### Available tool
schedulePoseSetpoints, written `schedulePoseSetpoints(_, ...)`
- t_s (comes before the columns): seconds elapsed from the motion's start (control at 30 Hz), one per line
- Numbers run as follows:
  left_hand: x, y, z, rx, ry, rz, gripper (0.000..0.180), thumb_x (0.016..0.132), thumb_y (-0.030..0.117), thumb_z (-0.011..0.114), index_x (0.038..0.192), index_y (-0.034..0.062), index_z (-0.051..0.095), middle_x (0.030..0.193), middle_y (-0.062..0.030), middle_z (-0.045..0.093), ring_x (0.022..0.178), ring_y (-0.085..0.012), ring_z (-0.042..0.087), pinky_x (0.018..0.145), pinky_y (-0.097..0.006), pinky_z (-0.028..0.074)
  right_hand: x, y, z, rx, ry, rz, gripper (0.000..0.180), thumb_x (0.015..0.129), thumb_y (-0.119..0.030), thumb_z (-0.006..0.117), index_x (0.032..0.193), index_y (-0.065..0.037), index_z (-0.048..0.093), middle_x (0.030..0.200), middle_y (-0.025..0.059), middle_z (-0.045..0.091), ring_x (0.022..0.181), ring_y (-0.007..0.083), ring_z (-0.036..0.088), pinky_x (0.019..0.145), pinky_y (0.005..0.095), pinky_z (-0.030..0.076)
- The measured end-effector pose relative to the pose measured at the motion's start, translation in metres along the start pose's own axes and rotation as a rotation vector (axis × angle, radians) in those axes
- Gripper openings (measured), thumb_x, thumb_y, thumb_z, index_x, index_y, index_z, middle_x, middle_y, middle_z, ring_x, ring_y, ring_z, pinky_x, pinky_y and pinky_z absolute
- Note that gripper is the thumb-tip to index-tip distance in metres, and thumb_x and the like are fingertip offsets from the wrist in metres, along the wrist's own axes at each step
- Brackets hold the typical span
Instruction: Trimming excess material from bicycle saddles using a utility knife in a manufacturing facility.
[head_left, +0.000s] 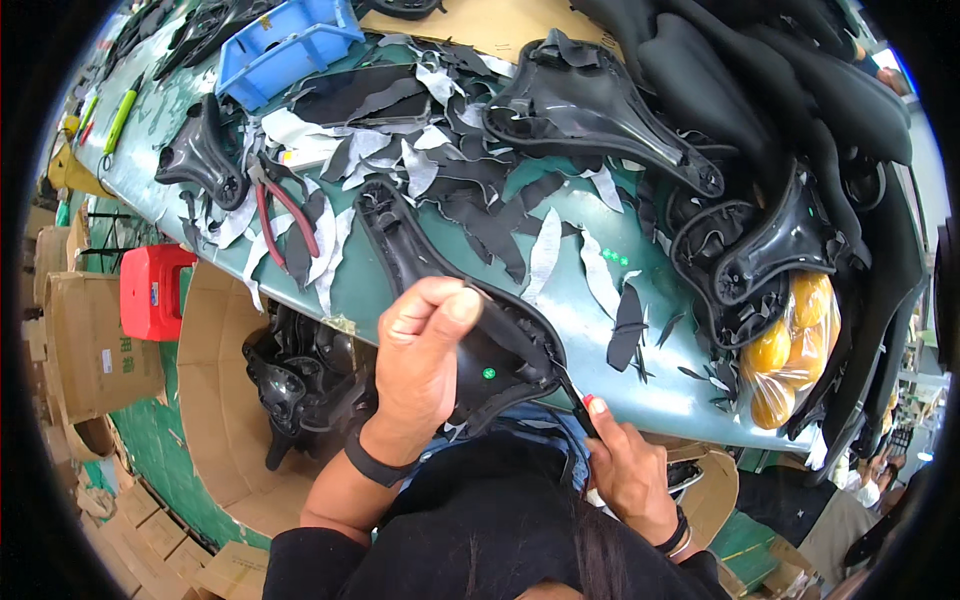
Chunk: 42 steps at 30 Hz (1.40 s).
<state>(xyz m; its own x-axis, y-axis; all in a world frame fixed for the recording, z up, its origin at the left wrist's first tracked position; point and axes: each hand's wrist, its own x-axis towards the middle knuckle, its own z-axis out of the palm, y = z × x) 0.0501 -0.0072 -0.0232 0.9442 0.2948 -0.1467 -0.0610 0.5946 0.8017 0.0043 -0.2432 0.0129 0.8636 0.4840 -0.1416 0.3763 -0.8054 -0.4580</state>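
Note:
A black bicycle saddle (510, 366), underside up with a green round sticker, lies at the table's front edge against my body. My left hand (422, 335) is closed above its left side, pinching a strip of black cover material (505, 328) along the saddle's rim. In my right hand (630, 465) is a slim dark cutter knife (574, 392) with a red part under the thumb. Its tip meets the saddle's right rim.
Black and grey offcuts (490, 225) litter the green table (700, 400). Pliers with red handles (285, 215) and a blue bin (290, 50) sit left and far. More saddles (600, 105) are beyond, and a bag of yellow fruit (795, 350) is right. A cardboard box (225, 400) stands below.

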Motion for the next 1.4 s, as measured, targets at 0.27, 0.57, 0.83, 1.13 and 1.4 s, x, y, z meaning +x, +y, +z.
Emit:
schedulePoseSetpoints(0.27, 0.044, 0.049, 0.031, 0.835, -0.739, 0.149, 0.013, 0.097, 0.016, 0.053, 0.095, 0.0042, 0.058, 0.092, -0.0061, 0.064, 0.086, -0.0150, 0.060, 0.077, -0.027, 0.046, 0.046, 0.001, -0.042, -0.218, -0.020, -0.012, 0.053, 0.084, -0.017, 0.065, 0.135, -0.022, 0.052, 0.063, 0.0083, 0.055, 0.049, 0.0286, 0.055, 0.046, 0.0403, 0.040)
schedulePoseSetpoints(0.57, 0.108, 0.020, 0.004, -0.738, -0.358, -0.203, 0.020, 0.102, 0.023, 0.046, 0.086, 0.0118, 0.047, 0.070, 0.0051, 0.042, 0.055, -0.0031, 0.038, 0.046, -0.017, 0.032, 0.044, -0.025, -0.005, 0.107, 0.078, 0.162, 0.056, 0.089, -0.013, 0.060, 0.139, -0.001, 0.039, 0.073, 0.0171, 0.064, 0.056, 0.0390, 0.059, 0.051, 0.0469, 0.043)
schedulePoseSetpoints(0.83, 0.097, 0.049, -0.003, 1.575, -0.803, 0.194, 0.052, 0.078, 0.034, 0.075, 0.116, 0.0023, 0.060, 0.114, -0.0167, 0.061, 0.108, -0.0284, 0.058, 0.092, -0.038, 0.045, 0.053, -0.004, -0.016, 0.262, -0.044, 0.310, 0.050, 0.091, -0.015, 0.059, 0.138, -0.013, 0.041, 0.091, 0.0218, 0.068, 0.064, 0.0408, 0.064, 0.064, 0.0462, 0.051)
schedulePoseSetpoints(1.13, 0.042, 0.075, -0.042, 1.244, -0.487, -0.101, 0.059, 0.075, 0.033, 0.077, 0.118, -0.0014, 0.057, 0.099, -0.0166, 0.063, 0.093, -0.0267, 0.061, 0.083, -0.035, 0.047, 0.055, 0.033, -0.007, 0.441, 0.198, -0.170, 0.047, 0.081, -0.008, 0.071, 0.127, -0.010, 0.060, 0.094, 0.0140, 0.070, 0.075, 0.0283, 0.068, 0.066, 0.0319, 0.053)
schedulePoseSetpoints(1.4, 0.013, 0.063, -0.045, 1.020, -0.254, -0.249, 0.052, 0.077, 0.026, 0.075, 0.117, -0.0029, 0.057, 0.093, -0.0141, 0.069, 0.085, -0.0189, 0.065, 0.078, -0.032, 0.050, 0.062, 0.031, -0.017, 0.066, -0.105, -0.231, 0.053, 0.087, -0.022, 0.067, 0.137, -0.019, 0.052, 0.063, 0.0077, 0.056, 0.050, 0.0259, 0.054, 0.048, 0.0360, 0.042)
